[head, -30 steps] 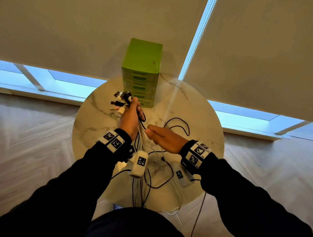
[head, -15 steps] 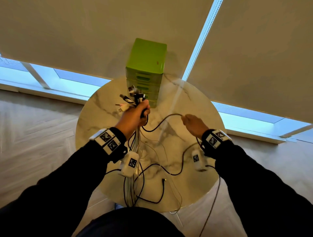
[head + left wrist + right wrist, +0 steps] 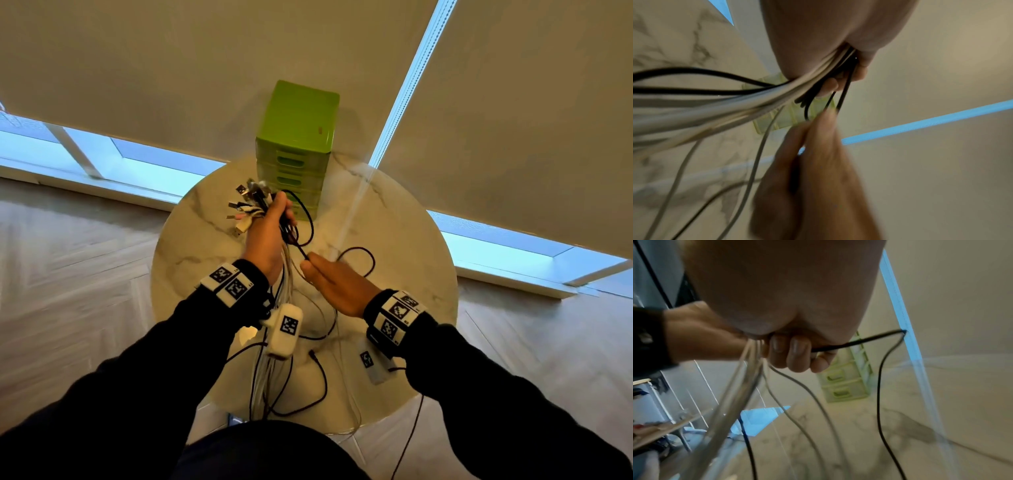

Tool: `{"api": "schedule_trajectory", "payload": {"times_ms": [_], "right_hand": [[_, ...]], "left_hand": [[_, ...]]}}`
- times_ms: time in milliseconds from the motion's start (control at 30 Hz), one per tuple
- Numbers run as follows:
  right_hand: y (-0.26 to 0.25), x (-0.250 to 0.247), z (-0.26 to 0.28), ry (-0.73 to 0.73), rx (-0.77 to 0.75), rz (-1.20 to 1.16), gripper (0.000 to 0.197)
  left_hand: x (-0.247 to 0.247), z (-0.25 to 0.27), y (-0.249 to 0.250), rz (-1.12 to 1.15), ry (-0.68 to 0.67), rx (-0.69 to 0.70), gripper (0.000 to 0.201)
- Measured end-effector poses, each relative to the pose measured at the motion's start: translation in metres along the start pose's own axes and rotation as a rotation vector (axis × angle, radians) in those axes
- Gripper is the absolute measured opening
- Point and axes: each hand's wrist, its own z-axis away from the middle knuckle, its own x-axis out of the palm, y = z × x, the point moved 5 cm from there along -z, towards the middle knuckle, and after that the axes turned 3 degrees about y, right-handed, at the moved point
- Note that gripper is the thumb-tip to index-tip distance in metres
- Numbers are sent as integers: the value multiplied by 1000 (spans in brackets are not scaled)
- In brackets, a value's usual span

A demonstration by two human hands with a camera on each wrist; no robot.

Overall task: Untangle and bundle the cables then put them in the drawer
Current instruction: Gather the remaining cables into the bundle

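Note:
My left hand point(image 3: 281, 222) grips a bundle of white and black cables point(image 3: 284, 270) upright above the round marble table point(image 3: 394, 212). Their plugs point(image 3: 248, 200) fan out above my fist. In the left wrist view my left hand point(image 3: 842, 78) curls round the bundle point(image 3: 756, 104). My right hand point(image 3: 308, 263) is just right of the fist and pinches a black cable point(image 3: 310, 219) that loops out of it. The same pinch shows as my right hand point(image 3: 824, 123) in the left wrist view. The green drawer unit point(image 3: 298, 137) stands at the table's far edge, drawers closed.
The bundle's loose lengths point(image 3: 274, 387) trail across the table and hang over its near edge. A black cable end point(image 3: 313, 354) lies on the marble in front of me. A window blind hangs behind the drawer unit point(image 3: 844, 386). Wooden floor surrounds the table.
My right hand drew the black cable out to the right, then came back to the left fist, leaving a loop. The left hand kept its grip on the bundle.

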Motion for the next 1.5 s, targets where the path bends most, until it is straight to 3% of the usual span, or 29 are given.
{"api": "schedule_trajectory", "payload": {"times_ms": [100, 200, 267, 333, 400, 500, 567, 600, 667, 767, 900, 1000, 1167, 1333, 1400, 1500], "right_hand": [[44, 11, 23, -126, 90, 125, 39], [85, 8, 45, -200, 304, 220, 47], [103, -4, 54, -238, 435, 199, 49], [110, -22, 48, -233, 461, 203, 43], [112, -45, 30, -100, 492, 219, 47], [83, -78, -1, 240, 422, 198, 34], [43, -81, -15, 361, 299, 163, 28], [22, -74, -19, 367, 238, 147, 27], [-15, -51, -20, 315, 122, 104, 21], [-46, -23, -15, 263, 12, 42, 27], [-39, -16, -5, 182, -16, -31, 24], [-15, -5, 9, 46, -60, -55, 27], [46, 6, 37, -58, 113, -58, 29], [103, -5, 59, -214, 358, 85, 33], [114, -21, 57, -178, 402, 154, 35], [114, -51, 45, 44, 430, 148, 35]], "left_hand": [[-5, -7, 19, 230, -27, 22, 31], [-13, -11, 46, 312, -41, 79, 27], [-17, -12, 57, 244, -55, 132, 25], [-17, -6, 57, 107, -70, 174, 26], [-15, 3, 49, -105, -73, 210, 27], [-4, 17, 26, -484, -136, 259, 20], [2, 26, 11, -595, -129, 175, 47], [3, 29, 7, -559, -82, 123, 57], [6, 31, 5, -511, -4, 79, 54], [5, 28, 5, -607, -5, 42, 50], [-6, 17, 4, -547, 9, 53, 63], [-14, 11, 10, -367, 97, 74, 45], [-23, 4, 33, -84, 103, 103, 32], [-36, 1, 54, -113, 49, 149, 28], [-32, 6, 52, -195, 10, 184, 29], [-19, 15, 33, -341, -42, 185, 34]]}}
